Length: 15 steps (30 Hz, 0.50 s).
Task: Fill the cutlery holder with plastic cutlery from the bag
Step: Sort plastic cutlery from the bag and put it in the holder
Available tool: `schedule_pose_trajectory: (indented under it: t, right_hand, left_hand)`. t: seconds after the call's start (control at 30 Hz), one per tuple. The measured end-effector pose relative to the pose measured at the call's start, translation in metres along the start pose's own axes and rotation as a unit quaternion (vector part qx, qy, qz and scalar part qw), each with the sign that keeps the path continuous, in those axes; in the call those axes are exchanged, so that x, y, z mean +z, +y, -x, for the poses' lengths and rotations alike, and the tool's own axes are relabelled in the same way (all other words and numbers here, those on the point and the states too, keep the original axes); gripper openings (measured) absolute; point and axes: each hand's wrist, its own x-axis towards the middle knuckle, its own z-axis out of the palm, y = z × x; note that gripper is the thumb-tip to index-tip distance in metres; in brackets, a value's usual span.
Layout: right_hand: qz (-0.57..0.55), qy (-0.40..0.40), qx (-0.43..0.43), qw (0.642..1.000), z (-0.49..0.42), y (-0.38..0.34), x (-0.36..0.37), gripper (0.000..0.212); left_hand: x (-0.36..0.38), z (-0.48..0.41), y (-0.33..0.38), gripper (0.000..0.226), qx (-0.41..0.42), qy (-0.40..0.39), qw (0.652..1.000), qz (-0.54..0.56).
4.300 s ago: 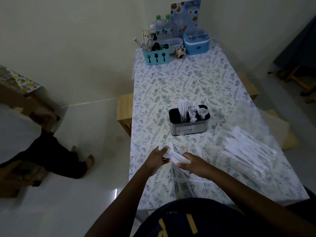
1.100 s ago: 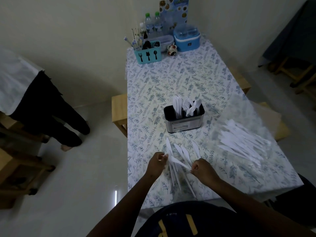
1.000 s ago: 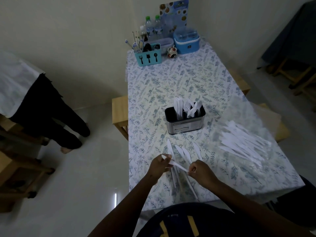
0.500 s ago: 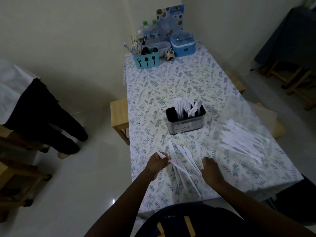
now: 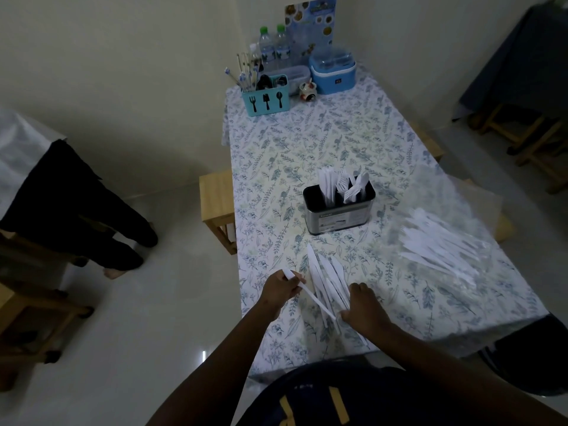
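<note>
A black and silver cutlery holder (image 5: 339, 215) stands mid-table with white plastic knives, forks and spoons upright in it. A clear bag (image 5: 442, 241) of white plastic cutlery lies to its right. Several loose white knives (image 5: 325, 278) are fanned on the cloth at the near edge. My left hand (image 5: 278, 290) grips one white knife (image 5: 310, 295) by its handle end, the blade slanting toward my right hand (image 5: 361, 305). My right hand rests on the lower ends of the fanned knives, fingers curled over them.
The table (image 5: 307, 142) has a floral cloth. At its far end stand a teal caddy (image 5: 266, 98), water bottles (image 5: 273, 47) and a blue box (image 5: 333, 73). A wooden stool (image 5: 216, 199) is left of the table. A person's legs (image 5: 76, 210) stand further left.
My right hand let go of the knife held between both hands and dropped onto the fanned knives. My left hand keeps that knife. The person on the left has shifted slightly.
</note>
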Motion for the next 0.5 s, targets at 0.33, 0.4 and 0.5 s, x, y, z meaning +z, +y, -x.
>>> schedule_pose_trajectory:
  t: [0.33,0.4,0.5]
  right_hand:
    - [-0.014,0.003,0.019,1.000,-0.009,0.000,-0.001,0.029]
    - [-0.022,-0.005,0.020,1.000,-0.011,0.003,-0.002,0.026]
    - [-0.053,-0.017,0.009,0.998,-0.009,0.009,-0.004,0.017]
  left_hand:
    - [0.004,-0.004,-0.001,0.012,-0.017,-0.004,1.000,0.024]
    - [0.006,-0.005,0.001,0.013,-0.031,0.003,0.999,0.037]
    - [0.010,-0.007,0.003,0.013,-0.044,0.007,0.998,0.052]
